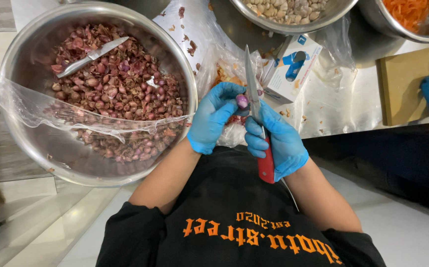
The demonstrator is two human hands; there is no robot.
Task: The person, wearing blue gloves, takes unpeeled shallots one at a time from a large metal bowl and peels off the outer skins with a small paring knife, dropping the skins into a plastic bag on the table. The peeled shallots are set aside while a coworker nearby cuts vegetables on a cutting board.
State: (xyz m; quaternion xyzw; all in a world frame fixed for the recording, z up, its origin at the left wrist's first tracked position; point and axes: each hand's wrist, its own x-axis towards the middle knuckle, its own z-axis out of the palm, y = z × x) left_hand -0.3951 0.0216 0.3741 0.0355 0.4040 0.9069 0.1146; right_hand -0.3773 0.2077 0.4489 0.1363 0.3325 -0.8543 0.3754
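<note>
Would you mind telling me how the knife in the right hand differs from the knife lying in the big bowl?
The held knife has a red handle; the bowl knife looks all metal. The held knife points upward in the right hand, beside a small shallot in the left hand; the bowl knife lies slanted and untouched on shallot skins in the bowl. Both have slim, pale metal blades.

There is one view only, from a camera on the person's head, looking steeply down over their chest and forearms. It sits close above both gloved hands, and takes in the steel worktop (343,106) beyond, with the pale floor at the frame's lower edge.
</note>
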